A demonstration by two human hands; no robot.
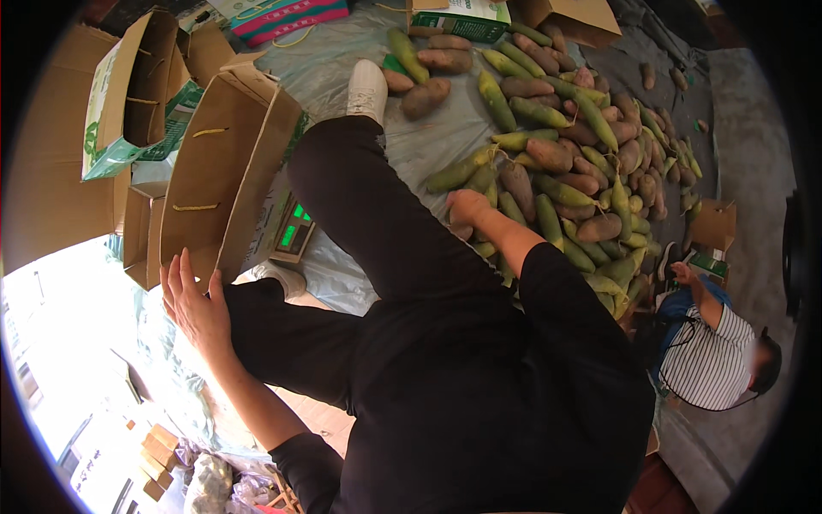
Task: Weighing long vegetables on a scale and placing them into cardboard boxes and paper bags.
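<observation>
My left hand point(195, 300) is spread at the near end of an open cardboard box point(193, 176). Its fingertips touch the box's edge, and the fingers are stretched out. The box is tall, brown inside, with yellow cord handles, and nothing shows in it. My right hand point(468, 208) is closed at the left side of a large heap of vegetables; its fingers are curled down and what they hold is hidden. Long green radishes point(548, 220) and reddish-brown roots point(599, 227) lie mixed there. A brownish root shows just under that hand.
A scale point(295, 231) with a lit green display stands right of the box. More open cartons point(128, 86) stand at the far left. A pink and teal box point(287, 19) lies at the back. Another person in a striped shirt point(706, 360) sits at the right. Plastic sheeting point(342, 278) covers the ground.
</observation>
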